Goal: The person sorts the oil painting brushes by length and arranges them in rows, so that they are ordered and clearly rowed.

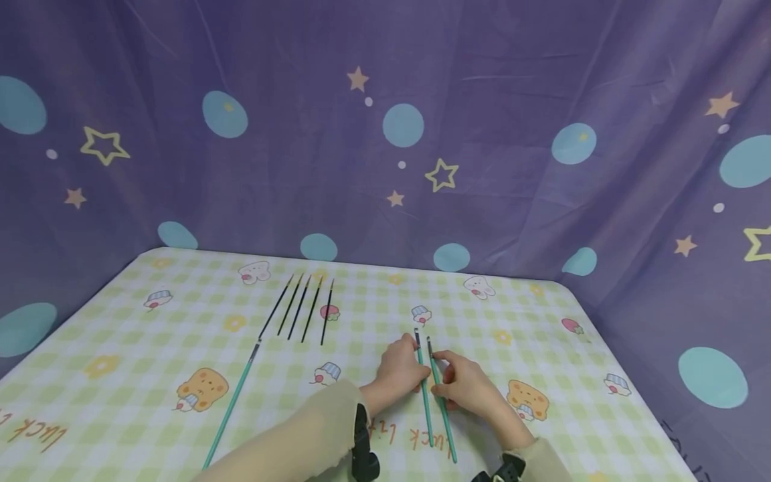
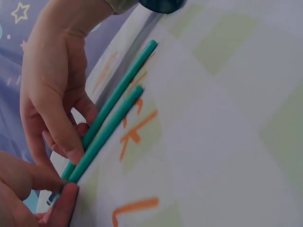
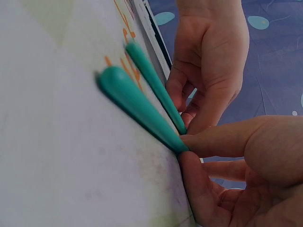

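Two teal-handled paintbrushes lie side by side on the checked cloth, handles toward me. My left hand (image 1: pixel 399 367) pinches the left paintbrush (image 1: pixel 426 408) near its ferrule. The right paintbrush (image 1: pixel 448 428) is pinched between thumb and finger of my right hand (image 1: pixel 470 385), also near the bristle end. In the left wrist view the fingertips of the left hand (image 2: pixel 23 189) close on the nearer handle (image 2: pixel 111 125). The right wrist view has the right hand (image 3: pixel 251 175) on the larger-looking handle (image 3: pixel 137 109), with the other handle (image 3: pixel 156 85) beside it.
Several thin black paintbrushes (image 1: pixel 297 313) lie in a row at the back left. A longer-looking teal paintbrush (image 1: pixel 231 405) lies slantwise at the left, near my left sleeve. The table (image 1: pixel 572 361) ends at a purple patterned curtain (image 1: pixel 500 194).
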`<state>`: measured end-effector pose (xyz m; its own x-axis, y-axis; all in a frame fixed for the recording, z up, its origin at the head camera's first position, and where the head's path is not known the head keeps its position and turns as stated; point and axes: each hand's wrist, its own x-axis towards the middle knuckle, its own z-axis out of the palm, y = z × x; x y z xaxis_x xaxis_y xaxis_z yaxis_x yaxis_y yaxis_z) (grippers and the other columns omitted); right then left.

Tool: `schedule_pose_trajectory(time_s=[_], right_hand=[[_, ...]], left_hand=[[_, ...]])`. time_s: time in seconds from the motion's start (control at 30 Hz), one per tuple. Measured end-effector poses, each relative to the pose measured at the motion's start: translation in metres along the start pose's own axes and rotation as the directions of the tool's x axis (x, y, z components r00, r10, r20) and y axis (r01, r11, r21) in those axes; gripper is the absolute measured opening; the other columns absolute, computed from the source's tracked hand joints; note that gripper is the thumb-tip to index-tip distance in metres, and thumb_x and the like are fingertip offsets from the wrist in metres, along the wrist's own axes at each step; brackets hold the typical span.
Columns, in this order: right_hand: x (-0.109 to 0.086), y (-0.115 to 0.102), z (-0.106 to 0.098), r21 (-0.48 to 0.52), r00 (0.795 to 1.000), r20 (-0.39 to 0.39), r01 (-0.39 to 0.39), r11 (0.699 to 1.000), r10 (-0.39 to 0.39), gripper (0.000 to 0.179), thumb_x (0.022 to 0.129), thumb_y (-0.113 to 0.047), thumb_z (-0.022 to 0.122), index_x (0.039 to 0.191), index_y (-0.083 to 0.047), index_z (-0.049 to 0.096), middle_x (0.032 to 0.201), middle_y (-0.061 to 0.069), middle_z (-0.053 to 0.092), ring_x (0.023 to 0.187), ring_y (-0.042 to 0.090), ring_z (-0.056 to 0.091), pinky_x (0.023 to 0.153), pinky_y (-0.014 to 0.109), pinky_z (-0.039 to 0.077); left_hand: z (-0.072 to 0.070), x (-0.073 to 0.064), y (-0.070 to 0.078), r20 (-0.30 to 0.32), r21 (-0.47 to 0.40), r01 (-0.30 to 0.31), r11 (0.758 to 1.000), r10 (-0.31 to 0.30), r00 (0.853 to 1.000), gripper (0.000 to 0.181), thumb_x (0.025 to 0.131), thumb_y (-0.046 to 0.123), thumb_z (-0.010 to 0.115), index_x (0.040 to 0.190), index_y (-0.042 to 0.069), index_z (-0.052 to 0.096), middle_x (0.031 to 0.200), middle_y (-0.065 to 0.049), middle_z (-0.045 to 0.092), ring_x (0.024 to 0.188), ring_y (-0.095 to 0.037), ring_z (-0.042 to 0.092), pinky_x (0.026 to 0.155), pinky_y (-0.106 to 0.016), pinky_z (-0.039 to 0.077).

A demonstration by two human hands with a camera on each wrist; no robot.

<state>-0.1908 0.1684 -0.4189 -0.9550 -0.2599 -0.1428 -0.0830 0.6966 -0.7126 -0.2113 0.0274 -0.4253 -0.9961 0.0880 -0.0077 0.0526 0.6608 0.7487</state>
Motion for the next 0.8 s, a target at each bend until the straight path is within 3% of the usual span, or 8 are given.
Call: schedule_pose_trajectory(time_s=[0.27,0.4,0.53,0.8], right_hand=[[0.001,-0.001,0.0,-0.003,1.0,-0.004,0.002,1.0,-0.002,0.058,0.078,-0.008,0.068,0.13,-0.004,0.045,0.072,0.004,0.051,0.049,0.012,0.053,0.047,0.026,0.047],[0.001,0.0,0.0,-0.002,1.0,-0.003,0.003,1.0,-0.003,0.058,0.078,-0.008,0.067,0.13,-0.003,0.045,0.072,0.004,0.051,0.049,0.012,0.052,0.047,0.026,0.047],[0.001,0.0,0.0,0.0,1.0,-0.003,0.002,1.0,-0.002,0.058,0.078,-0.008,0.067,0.13,-0.003,0.044,0.072,0.004,0.051,0.05,0.012,0.052,0.047,0.026,0.047],[0.0,-0.001,0.001,0.01,1.0,-0.002,-0.005,1.0,0.005,0.058,0.078,-0.008,0.068,0.131,-0.003,0.044,0.072,0.005,0.051,0.05,0.012,0.052,0.047,0.026,0.047]], left_hand=[[-0.003,0.001,0.006,-0.009,0.101,-0.006,0.995,0.007,1.0,0.026,0.069,0.01,0.07,0.089,0.003,0.054,0.077,-0.006,0.056,0.062,-0.016,0.051,0.053,-0.026,0.043],[-0.006,0.001,0.006,-0.002,0.079,-0.014,0.997,0.014,1.0,0.024,0.069,0.009,0.07,0.086,0.003,0.054,0.071,-0.005,0.057,0.05,-0.015,0.051,0.047,-0.024,0.043],[-0.01,0.002,0.005,0.023,0.023,0.019,1.0,-0.02,1.0,0.021,0.069,0.01,0.069,0.084,0.003,0.055,0.064,-0.003,0.055,0.034,-0.009,0.048,0.036,-0.021,0.041],[-0.015,0.001,0.002,0.056,-0.021,0.046,0.999,-0.045,0.997,0.022,0.071,0.01,0.067,0.088,0.001,0.058,0.062,-0.003,0.057,0.031,-0.006,0.044,0.035,-0.02,0.041]])
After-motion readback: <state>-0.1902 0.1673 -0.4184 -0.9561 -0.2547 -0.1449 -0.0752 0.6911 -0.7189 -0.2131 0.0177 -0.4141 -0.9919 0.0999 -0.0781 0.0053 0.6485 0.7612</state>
